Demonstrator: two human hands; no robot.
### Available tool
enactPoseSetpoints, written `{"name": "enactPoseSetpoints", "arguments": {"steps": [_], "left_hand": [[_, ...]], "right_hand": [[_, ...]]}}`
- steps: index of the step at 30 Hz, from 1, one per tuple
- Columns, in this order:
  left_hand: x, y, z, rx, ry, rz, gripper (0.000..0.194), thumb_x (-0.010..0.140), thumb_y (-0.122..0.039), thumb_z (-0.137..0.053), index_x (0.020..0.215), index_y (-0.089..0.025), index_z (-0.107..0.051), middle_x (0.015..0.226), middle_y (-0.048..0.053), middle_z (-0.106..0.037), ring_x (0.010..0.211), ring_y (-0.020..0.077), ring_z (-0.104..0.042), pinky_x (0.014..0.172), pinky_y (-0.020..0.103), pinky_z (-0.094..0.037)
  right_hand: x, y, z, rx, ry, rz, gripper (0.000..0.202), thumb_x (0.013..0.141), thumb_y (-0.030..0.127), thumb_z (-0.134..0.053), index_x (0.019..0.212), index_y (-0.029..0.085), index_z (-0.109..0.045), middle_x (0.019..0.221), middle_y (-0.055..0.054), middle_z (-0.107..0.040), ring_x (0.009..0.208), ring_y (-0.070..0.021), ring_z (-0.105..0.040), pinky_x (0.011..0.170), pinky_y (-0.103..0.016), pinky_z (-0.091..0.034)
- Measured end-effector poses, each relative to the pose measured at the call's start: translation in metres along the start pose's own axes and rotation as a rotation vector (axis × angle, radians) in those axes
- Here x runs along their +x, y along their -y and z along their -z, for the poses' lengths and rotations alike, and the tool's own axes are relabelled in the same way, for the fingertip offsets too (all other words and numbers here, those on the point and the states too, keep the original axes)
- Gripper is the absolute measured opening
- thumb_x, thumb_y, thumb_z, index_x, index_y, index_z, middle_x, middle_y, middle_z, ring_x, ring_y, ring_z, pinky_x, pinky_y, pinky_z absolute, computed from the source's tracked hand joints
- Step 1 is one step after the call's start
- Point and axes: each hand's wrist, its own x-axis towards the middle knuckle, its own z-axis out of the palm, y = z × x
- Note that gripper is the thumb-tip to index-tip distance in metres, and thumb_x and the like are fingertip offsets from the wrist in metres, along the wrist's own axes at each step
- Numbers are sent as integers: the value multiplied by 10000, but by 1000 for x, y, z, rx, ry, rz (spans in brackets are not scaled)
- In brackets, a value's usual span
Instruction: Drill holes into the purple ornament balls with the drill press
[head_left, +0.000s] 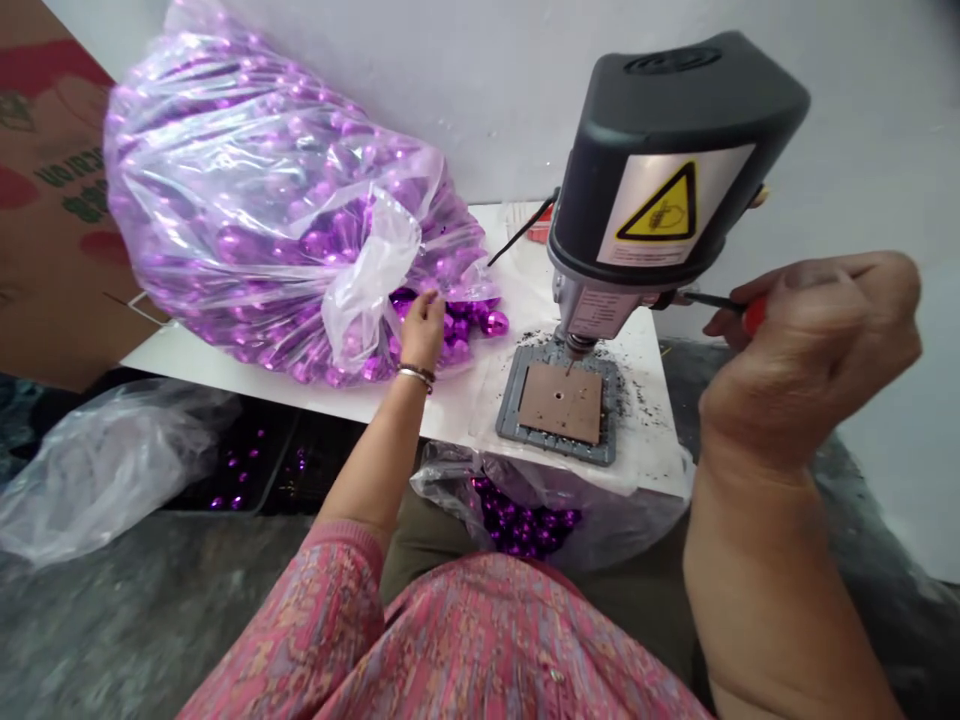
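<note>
My left hand [424, 328] is at the mouth of a big clear plastic bag, among loose shiny purple balls [493, 323]. Its fingers are curled together, and what they hold, if anything, is hidden. On the right, my right hand [806, 340] is closed around the red-tipped feed lever [756, 315] of a bench drill press [667, 150]. The drill bit [571, 366] points down over a brown square board [559, 402] with a small hole in it. This board lies on the grey metal base [514, 410] of the press.
The bag [262, 200] bulges with purple balls on the white table [660, 440]. Dark shavings surround the base. Below the table edge, another plastic bag [525, 515] holds more balls in front of my lap. A cardboard box [52, 200] and crumpled plastic [112, 465] are at the left.
</note>
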Motion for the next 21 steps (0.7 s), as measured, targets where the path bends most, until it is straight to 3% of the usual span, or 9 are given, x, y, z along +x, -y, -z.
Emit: {"name": "enactPoseSetpoints", "arguments": {"steps": [2,5,10,13,17,19,21], "left_hand": [[-25,8,-1,387,105,-96,258,888,-230,-646,1123,-189,-744,1106,118,-712,1190,287,-628,1112,425,-459],[-58,18,-4,766,230,-118,450,865,-160,-609,1305,-171,-697,1371,205,-612,1368,377,-517,1189,520,-371],[-79,25,-7,867,357,-40,766,746,-37,-625,1500,-137,-528,1533,260,-453,1406,418,-482,1182,544,-375],[-74,20,-2,712,376,-48,744,694,-30,-673,1425,-112,-566,1459,242,-525,1393,378,-507,1200,480,-383],[-72,7,5,221,256,-3,468,829,-239,-705,1284,-172,-618,1290,149,-654,1254,271,-607,1096,387,-482],[-75,1,4,-127,227,185,372,905,-372,-651,1243,-219,-620,1189,101,-688,1107,229,-674,869,311,-561],[-80,-5,1,-441,280,475,348,935,-480,-609,1157,-213,-635,1042,87,-704,960,217,-713,632,236,-516]], "right_hand": [[0,0,0,6,2,2,295,916,319,-344,761,127,-506,679,10,-567,578,-25,-521,651,-225,-411],[-1,0,0,27,-3,-21,290,909,325,-358,750,128,-499,669,14,-541,582,-23,-515,639,-213,-377],[-3,-1,1,61,-1,-34,272,905,332,-376,749,132,-474,667,20,-523,562,-21,-489,625,-214,-354],[-3,-2,2,61,8,-44,265,910,319,-366,759,130,-476,673,19,-524,575,-22,-492,628,-210,-355],[-3,-3,2,52,12,-44,251,917,267,-336,762,127,-475,672,23,-526,577,-16,-490,627,-205,-363],[-3,-3,2,56,17,-37,259,934,272,-335,772,125,-475,674,33,-521,572,-5,-479,625,-197,-368],[-4,-3,2,52,33,-27,271,955,297,-346,792,122,-473,689,42,-519,583,7,-475,637,-183,-373]]}}
